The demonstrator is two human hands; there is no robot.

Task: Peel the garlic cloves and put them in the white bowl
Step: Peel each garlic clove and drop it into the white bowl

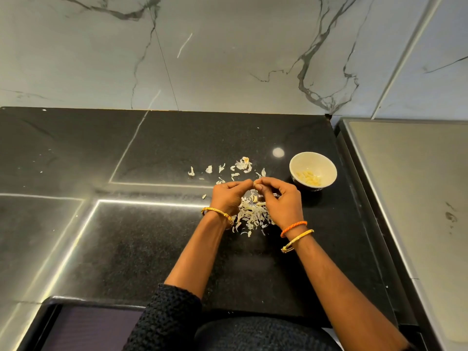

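Both hands, left hand (228, 196) and right hand (277, 198), pinch one garlic clove (254, 184) just left of the white bowl (313, 171). A slipped pinch could drop it into the skins (252, 214) below.

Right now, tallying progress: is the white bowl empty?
Not empty: the upright white bowl holds several peeled garlic cloves at its bottom.

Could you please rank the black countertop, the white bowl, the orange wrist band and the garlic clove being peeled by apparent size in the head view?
1. black countertop
2. white bowl
3. orange wrist band
4. garlic clove, pinched between left hand and right hand, mostly hidden.
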